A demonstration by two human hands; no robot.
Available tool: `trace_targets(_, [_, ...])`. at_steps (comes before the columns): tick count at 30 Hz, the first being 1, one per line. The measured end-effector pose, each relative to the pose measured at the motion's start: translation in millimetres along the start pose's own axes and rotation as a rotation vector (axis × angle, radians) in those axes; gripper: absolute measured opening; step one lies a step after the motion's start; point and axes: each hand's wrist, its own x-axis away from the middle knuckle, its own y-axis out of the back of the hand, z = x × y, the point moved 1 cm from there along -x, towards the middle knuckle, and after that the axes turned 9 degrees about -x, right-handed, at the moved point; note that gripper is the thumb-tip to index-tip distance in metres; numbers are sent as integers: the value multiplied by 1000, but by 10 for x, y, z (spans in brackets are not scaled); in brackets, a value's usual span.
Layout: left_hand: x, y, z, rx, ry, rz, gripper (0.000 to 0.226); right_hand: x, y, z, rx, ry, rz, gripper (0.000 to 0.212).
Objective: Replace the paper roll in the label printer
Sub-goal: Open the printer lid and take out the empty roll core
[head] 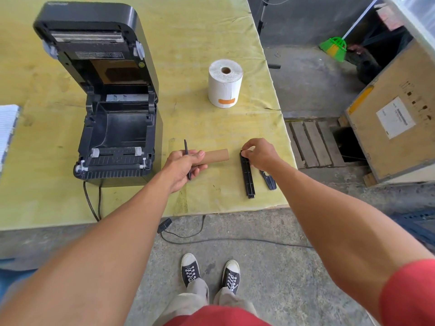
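Observation:
The black label printer stands on the left of the table with its lid raised and its roll bay bare. A fresh white paper roll stands upright behind my hands, an orange tab on its side. My left hand grips the brown cardboard core together with a thin black flat piece. My right hand pinches the top end of a black spindle bar that lies on the table. A second small black part lies just right of the bar.
The yellow-green table cover ends close in front of my hands. Cables hang off the printer's front and run over the concrete floor. A wooden crate, a pallet and a green broom stand to the right. Stacked paper lies at far left.

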Motion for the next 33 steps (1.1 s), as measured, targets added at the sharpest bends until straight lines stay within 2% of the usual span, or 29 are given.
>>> trace_targets(5, [20, -43, 10, 10, -7, -8, 36, 72, 24, 6, -3, 50, -141, 36])
trace_targets(7, [33, -53, -9, 13, -6, -6, 38, 128, 80, 71, -142, 67, -143, 39])
trace_targets(10, [68, -103, -46, 19, -9, -8, 39, 303, 74, 185, -480, -33, 164, 66])
trace_targets(12, [112, -160, -71, 14, -15, -10, 38, 416, 1, 222, -534, -77, 336, 73])
trace_targets(15, [175, -225, -86, -19, -28, -8, 33, 477, -97, 233, -647, -53, 353, 50])
trace_targets(18, [202, -234, -101, -30, -15, -26, 18, 462, -89, 268, -846, -73, 198, 26])
trace_targets(20, [200, -195, -105, -9, 17, -56, 21, 433, -9, 302, -957, -97, 51, 19])
trace_targets(22, [194, -143, -82, -6, 38, -85, 22, 410, 66, 328, -857, -82, -2, 22])
trace_targets(25, [189, -118, -20, -49, 51, -107, 19, 433, 35, 358, -511, -89, 96, 27])
trace_targets(27, [167, -131, 45, -202, 70, -142, 19, 466, -75, 393, -333, -76, 152, 27])
trace_targets(30, [133, -87, 140, -462, 48, -246, 10, 492, -275, 453, -191, -51, 157, 40])
trace_targets(33, [95, 5, 223, -505, 56, -314, 20, 481, -403, 475, -65, -5, 108, 49])
